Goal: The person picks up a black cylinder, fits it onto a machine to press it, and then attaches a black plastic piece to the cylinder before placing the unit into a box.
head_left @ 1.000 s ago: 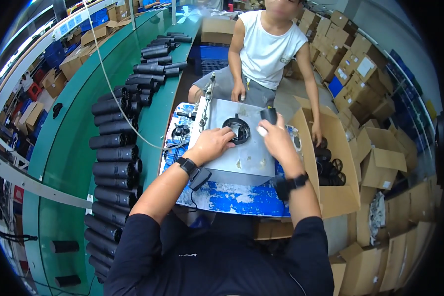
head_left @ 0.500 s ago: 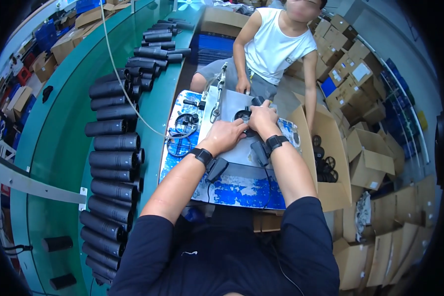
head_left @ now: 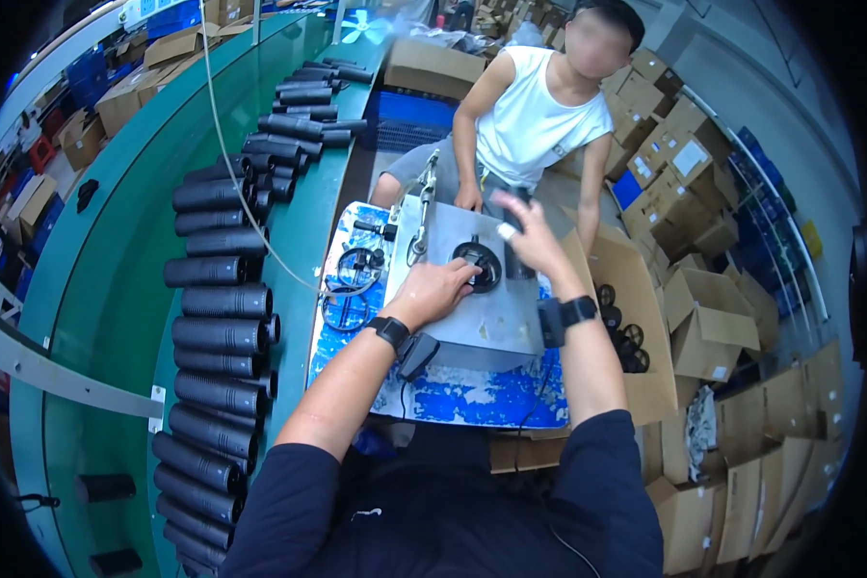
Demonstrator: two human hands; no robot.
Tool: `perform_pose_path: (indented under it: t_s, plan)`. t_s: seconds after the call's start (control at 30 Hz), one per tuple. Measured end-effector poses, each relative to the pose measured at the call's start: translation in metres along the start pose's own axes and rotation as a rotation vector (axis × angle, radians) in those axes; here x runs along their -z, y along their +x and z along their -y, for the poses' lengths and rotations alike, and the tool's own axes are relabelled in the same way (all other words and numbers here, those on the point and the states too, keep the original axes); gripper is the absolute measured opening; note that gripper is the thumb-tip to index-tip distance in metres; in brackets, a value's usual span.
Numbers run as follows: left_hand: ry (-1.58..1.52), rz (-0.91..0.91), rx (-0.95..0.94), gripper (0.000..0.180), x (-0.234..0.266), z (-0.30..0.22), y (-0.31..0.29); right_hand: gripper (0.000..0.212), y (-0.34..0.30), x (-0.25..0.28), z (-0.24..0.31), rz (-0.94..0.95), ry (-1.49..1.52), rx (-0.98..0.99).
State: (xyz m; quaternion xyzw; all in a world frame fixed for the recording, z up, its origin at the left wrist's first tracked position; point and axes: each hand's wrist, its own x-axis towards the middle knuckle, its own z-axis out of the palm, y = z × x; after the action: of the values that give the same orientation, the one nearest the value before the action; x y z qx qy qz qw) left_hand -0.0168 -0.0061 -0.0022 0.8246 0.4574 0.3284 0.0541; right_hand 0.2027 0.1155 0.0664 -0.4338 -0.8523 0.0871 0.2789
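Observation:
My left hand rests on a grey metal block, fingers together at the near left rim of a black round part with an open centre. My right hand is raised beyond that part on its right, its fingers smeared by motion. Just behind and below it shows a black tube; whether the fingers grip it cannot be made out. The metal block sits on a worn blue-and-white table. A metal toggle clamp stands at its far left corner.
Many black tubes line the green conveyor on my left. A thin hose hangs down to the table. Black rings lie on its left side. A cardboard box with black wheels stands right; a co-worker sits opposite.
My right hand has lifted off the round part, moving right and blurring. My left hand stays at the part, more of which now shows. The co-worker's head has come further into view.

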Motion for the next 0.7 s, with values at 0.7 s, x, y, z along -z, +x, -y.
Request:
perform_pose_path:
  t_s: [0.7]
  plan:
    - [-0.098,-0.211,0.165,0.013,0.002,-0.004,-0.001,0.072,-0.042,-0.018,0.046,-0.044,0.347,-0.205]
